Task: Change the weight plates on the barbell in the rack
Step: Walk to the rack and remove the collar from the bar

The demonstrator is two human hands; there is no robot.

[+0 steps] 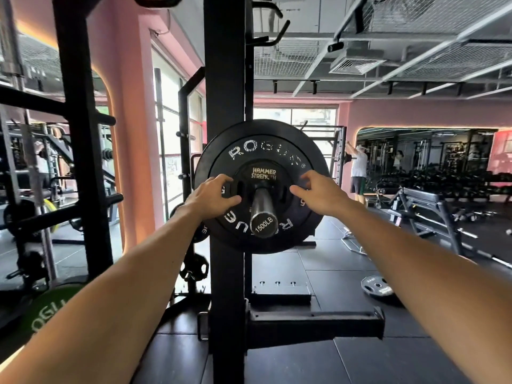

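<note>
Black small plate (263, 177) sits outermost on the sleeve (262, 206), so left hand (213, 196) and right hand (322, 194) curl onto its edges, seemingly to slide it off.

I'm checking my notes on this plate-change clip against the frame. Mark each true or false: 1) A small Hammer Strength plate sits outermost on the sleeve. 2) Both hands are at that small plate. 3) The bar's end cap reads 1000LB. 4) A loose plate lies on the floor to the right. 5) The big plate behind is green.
1) True: the small Hammer Strength plate sits in front of the big Rogue plate.
2) True: the left hand and right hand reach its two sides.
3) False: the end cap reads 1500LB.
4) True: a loose plate lies there.
5) False: the Rogue plate is black.
</note>
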